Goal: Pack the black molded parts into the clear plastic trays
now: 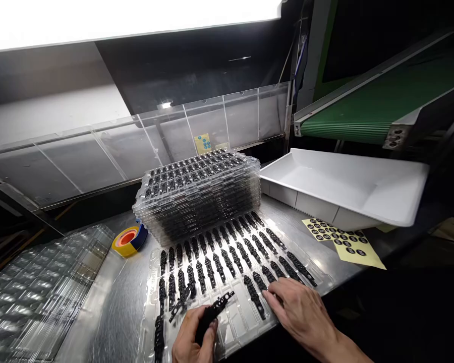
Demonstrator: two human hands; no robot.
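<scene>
My left hand (196, 333), closed, holds a black perforated strip part (220, 304), perhaps several bunched together, over the near side of a clear plastic tray (234, 322). The lower end of what it holds is hidden by the fingers. My right hand (300, 312) is curled over the tray's near right part, thumb and fingers closed around the near end of a black part (260, 282) lying in a slot. Rows of similar black parts (227, 262) fill slots farther back. One loose part (179, 303) lies askew across the row on the left.
Behind stands a tall stack of filled clear trays (200, 201). Nested clear trays (41, 297) lie at left beside yellow and blue tape rolls (127, 241). At right are a white bin (344, 176), yellow sticker sheets (357, 252) and a green conveyor belt (386, 111).
</scene>
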